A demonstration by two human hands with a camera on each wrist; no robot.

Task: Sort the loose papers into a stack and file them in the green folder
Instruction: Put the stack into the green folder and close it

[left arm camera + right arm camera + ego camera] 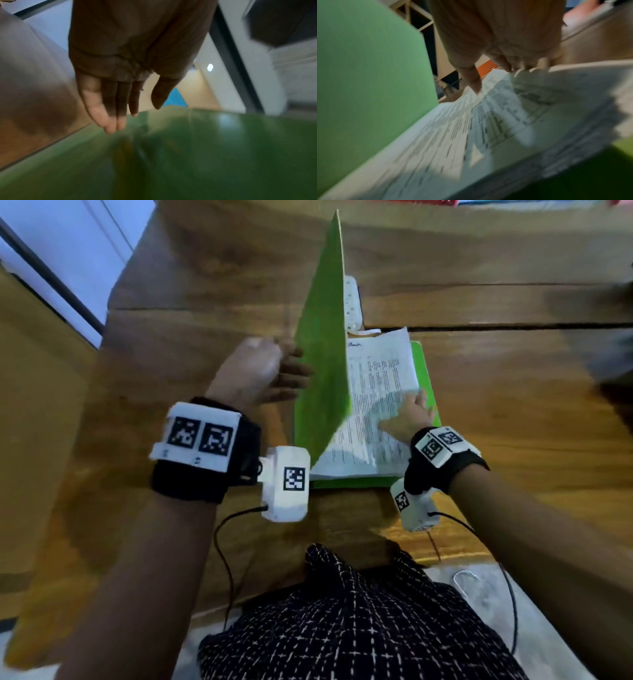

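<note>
The green folder point(322, 364) lies open on the wooden table, its front cover point(359, 81) standing nearly upright. My left hand point(274, 371) is on the cover's outer side, fingers straight and touching the green cover point(205, 148); that hand point(137, 112) holds nothing. A stack of printed papers point(373, 392) rests on the folder's back cover point(423, 364). My right hand point(407, 414) is at the stack's right edge. Seen from the right wrist, the thumb of my right hand point(494, 79) presses on the top sheet point(471, 135) and the fingers curl round the edge, which bends up.
A white power strip point(352, 302) lies just behind the folder. The wooden table point(513, 412) has a dark seam running across it behind the papers. A dark blurred object point(616, 364) is at the right edge. Camera cables hang over the near table edge by my lap.
</note>
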